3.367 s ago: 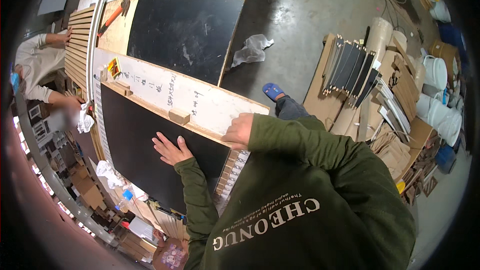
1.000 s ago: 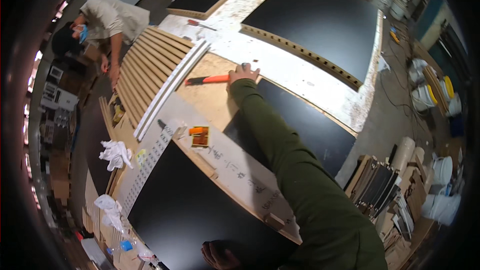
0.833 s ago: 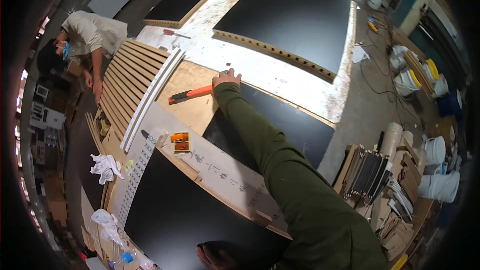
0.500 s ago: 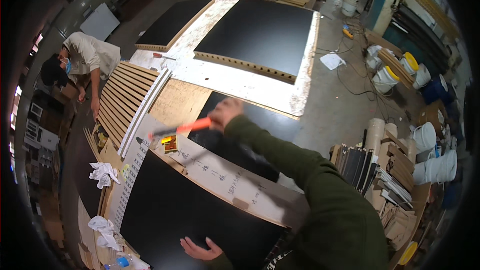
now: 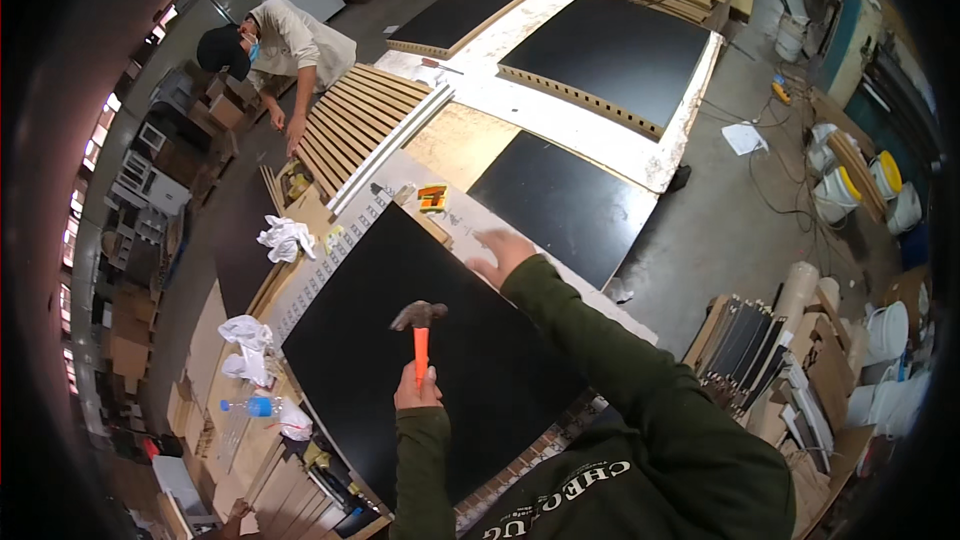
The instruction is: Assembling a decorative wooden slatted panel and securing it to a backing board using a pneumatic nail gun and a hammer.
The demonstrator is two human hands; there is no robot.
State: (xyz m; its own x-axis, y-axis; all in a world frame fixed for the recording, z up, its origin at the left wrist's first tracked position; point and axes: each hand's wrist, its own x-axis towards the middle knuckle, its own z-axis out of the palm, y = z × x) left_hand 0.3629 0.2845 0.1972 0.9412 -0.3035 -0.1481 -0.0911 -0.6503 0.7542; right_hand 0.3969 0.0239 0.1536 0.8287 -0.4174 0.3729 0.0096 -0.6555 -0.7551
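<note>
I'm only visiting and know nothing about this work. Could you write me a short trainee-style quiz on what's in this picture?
1. Name the tool: what is the person's left hand holding?
2. True or false: the right hand is clenched in a tight fist.
3. Which one is nearer the right hand: the small yellow box or the plastic bottle?

Key
1. A hammer, gripped by its orange handle.
2. False: it is slightly blurred but open.
3. The small yellow box.
</note>
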